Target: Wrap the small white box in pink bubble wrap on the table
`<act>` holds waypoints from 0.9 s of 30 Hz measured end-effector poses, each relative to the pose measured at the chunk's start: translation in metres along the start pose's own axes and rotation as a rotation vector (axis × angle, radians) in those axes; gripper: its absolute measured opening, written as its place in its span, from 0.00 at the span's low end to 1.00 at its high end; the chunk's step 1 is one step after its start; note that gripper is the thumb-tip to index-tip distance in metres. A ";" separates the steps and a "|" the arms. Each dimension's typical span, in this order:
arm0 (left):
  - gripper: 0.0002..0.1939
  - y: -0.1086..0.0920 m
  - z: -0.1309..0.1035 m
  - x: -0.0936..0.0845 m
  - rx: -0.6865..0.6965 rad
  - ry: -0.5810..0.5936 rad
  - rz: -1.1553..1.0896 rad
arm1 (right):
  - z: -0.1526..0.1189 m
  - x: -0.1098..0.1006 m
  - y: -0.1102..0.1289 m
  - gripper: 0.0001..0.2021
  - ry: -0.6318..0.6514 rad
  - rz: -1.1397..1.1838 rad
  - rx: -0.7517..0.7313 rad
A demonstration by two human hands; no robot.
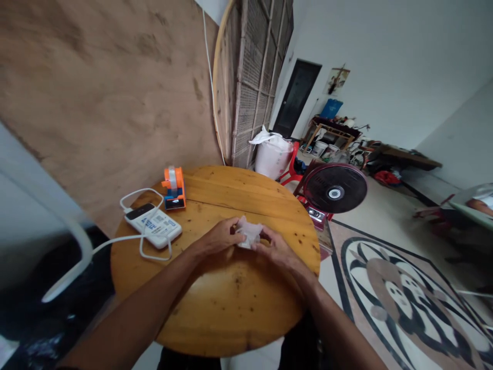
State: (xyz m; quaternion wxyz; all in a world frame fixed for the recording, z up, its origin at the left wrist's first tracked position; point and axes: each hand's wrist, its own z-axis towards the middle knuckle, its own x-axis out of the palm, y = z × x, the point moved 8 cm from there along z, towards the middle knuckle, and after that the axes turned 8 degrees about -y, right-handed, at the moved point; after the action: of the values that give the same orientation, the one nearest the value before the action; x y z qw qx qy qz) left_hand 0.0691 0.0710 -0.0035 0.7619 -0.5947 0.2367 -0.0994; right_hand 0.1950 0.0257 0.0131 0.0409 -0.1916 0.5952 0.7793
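Between my hands, over the middle of a round wooden table (239,313), is a small piece of crumpled, translucent white plastic wrap (249,232). What lies inside or under the wrap I cannot make out. My left hand (222,236) pinches its left side, with thumb and fingers closed. From the right, my right hand (274,246) grips the other side, its fingers curled around the edge. Farther left on the table stands an orange and blue tape dispenser (175,187) with a roll of clear tape. In front of it lies a white power bank (154,225) with a white cable looped over it.
A brown board (108,92) leans beyond the table's left side. Behind the table stand a white sack (271,156) and a red chair (295,169). To the right is a dark round fan (335,189), near a panda-patterned floor (416,303).
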 end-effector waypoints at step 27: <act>0.19 0.005 -0.004 0.020 -0.213 0.105 -0.451 | 0.000 0.001 -0.027 0.22 -0.201 0.331 0.219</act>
State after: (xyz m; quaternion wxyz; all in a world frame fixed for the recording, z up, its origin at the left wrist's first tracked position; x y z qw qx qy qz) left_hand 0.0841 0.0604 -0.0139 0.6401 -0.7034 0.1466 -0.2721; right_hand 0.2022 0.0335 -0.0116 -0.0078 -0.0070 0.6925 0.7214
